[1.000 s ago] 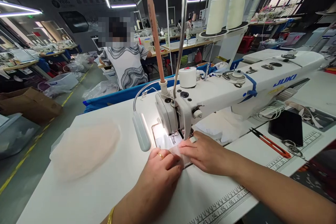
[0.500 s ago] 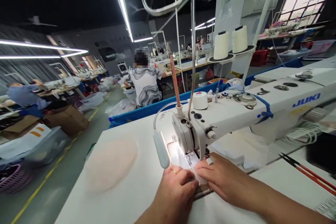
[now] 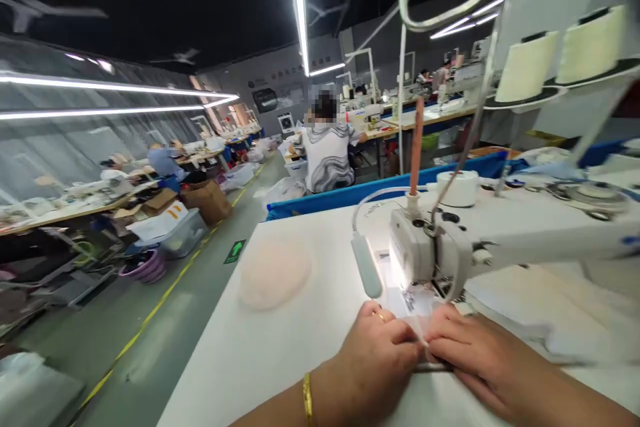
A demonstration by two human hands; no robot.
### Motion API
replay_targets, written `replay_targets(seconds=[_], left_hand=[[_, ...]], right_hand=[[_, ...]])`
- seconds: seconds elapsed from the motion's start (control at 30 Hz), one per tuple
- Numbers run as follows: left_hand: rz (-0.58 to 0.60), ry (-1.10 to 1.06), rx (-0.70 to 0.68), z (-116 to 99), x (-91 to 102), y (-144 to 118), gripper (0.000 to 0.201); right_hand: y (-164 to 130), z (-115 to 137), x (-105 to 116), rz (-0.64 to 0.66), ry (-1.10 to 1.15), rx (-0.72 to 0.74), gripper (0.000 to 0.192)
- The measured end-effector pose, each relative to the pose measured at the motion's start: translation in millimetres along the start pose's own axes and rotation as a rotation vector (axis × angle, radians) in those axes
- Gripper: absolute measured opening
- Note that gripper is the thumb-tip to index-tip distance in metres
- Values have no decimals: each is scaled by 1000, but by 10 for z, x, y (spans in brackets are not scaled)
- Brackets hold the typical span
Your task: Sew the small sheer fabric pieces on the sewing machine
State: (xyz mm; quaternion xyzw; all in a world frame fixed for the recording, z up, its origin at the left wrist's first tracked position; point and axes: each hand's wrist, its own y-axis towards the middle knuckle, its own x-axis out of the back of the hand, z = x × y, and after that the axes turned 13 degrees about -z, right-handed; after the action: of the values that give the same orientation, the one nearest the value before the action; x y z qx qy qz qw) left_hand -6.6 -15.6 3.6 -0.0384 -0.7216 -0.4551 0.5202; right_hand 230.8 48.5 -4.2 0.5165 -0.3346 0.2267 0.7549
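Note:
My left hand (image 3: 374,355), with a ring and a gold bracelet, has its fingers curled at the front of the sewing machine's needle area. Beside it, fingertips almost meeting, my right hand (image 3: 467,350) is closed too. Both pinch a small piece of thin pale fabric (image 3: 421,328) lying just before the presser foot; much of it is hidden under the fingers. Above the hands stands the white sewing machine head (image 3: 407,247), with a lit grey lamp (image 3: 367,265) at its left. A round beige fabric piece (image 3: 276,272) rests on the white table (image 3: 220,353) to the left.
Pale fabric pieces (image 3: 545,300) lie under the machine arm. Thread cones (image 3: 530,67) stand on a rack at the upper right. Behind a blue cloth edge (image 3: 320,197), a person (image 3: 327,153) sits at another table. Crates and boxes (image 3: 207,200) line the aisle at left.
The view has turned left, so the machine and hands appear farther right and the bracelet shows. Both hands keep their grip on the fabric near the presser foot.

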Motion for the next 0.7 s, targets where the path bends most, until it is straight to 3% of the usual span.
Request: replay_targets(seconds=[0.07,0.17,0.43,0.7], left_hand=[[-35,-42,34,-18,20,13,12],[-73,-105,47,15,-6,36,19],[-32,-105,52,33,32,101,30],[-35,-108,78,136,33,153,32]], right_hand=[[31,47,59,67,23,-6,27],[96,48,128,105,-22,-6,17],[132,29,134,89,-83,19,18],[162,15,119,98,-140,-90,23]])
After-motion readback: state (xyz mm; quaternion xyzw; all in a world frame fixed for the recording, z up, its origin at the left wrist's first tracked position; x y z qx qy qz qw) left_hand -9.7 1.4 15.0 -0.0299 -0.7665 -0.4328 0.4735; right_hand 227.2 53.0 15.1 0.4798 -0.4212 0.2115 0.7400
